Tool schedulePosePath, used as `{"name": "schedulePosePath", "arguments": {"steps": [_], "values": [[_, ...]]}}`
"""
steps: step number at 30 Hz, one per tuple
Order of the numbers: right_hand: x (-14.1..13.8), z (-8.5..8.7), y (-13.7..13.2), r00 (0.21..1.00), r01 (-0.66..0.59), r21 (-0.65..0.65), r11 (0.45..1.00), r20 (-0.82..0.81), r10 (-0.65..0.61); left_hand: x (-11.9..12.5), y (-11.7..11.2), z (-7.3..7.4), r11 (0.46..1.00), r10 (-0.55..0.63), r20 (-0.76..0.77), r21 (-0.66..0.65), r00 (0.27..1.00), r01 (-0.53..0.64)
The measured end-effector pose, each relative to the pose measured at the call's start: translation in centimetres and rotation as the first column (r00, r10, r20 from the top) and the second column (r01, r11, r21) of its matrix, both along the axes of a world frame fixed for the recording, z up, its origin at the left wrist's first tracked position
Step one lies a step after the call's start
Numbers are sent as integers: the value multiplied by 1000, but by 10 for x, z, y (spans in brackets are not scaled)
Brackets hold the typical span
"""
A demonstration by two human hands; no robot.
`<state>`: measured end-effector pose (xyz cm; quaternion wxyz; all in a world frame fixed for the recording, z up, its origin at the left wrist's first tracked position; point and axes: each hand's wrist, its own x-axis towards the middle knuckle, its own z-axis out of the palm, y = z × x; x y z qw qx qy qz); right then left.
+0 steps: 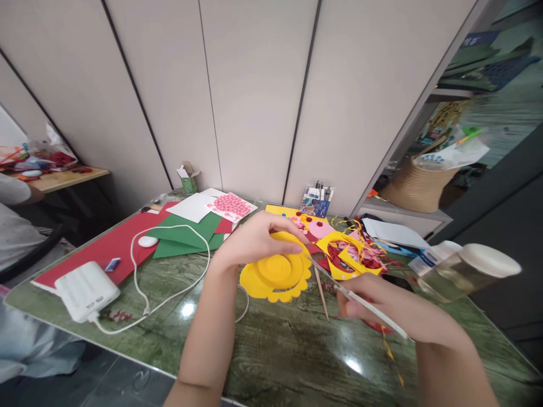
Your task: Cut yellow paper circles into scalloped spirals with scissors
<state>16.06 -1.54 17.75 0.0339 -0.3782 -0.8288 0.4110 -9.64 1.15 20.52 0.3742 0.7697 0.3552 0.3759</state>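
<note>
My left hand (258,236) pinches the upper edge of a yellow paper spiral (278,271) with a scalloped outer rim, held above the table. Closed around a long, slim white tool (373,310) is my right hand (377,299). The tool's narrow metal end points at the right edge of the spiral; its exact kind is not clear. A thin wooden stick (321,294) lies between the spiral and my right hand. Beyond my right hand are yellow paper offcuts (339,249) and red and pink scraps (369,261).
A white power bank (87,291) with a looping cable (178,294) lies left, near red paper (85,260) and green sheets (186,232). A lidded bottle (466,274) stands right. A marker pack (317,199) leans on the wall. Another person's sleeve (12,189) shows far left.
</note>
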Motion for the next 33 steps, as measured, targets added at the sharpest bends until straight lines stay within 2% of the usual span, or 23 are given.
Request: {"name": "schedulePosePath", "arguments": {"steps": [5, 8, 12, 17, 24, 33], "values": [[-3, -7, 2, 965, 104, -42, 994, -239, -111, 15, 0, -2, 987, 161, 265, -24, 951, -160], [-4, -14, 5, 919, 87, -42, 995, -382, -97, 28, 1, -4, 979, 203, 424, -80, 883, -187], [-4, -20, 6, 884, 36, -54, 998, -465, -57, 42, 1, -8, 970, 240, 550, -108, 800, -217], [-3, -20, 5, 867, 40, -17, 999, -497, -44, 52, 0, -12, 958, 283, 596, -133, 752, -255], [-3, -25, 7, 834, 67, 6, 998, -549, -53, 61, -3, -13, 952, 298, 598, -127, 744, -279], [-2, -23, 4, 852, 114, -13, 993, -514, -104, 62, -4, -14, 945, 311, 646, -136, 697, -296]]}}
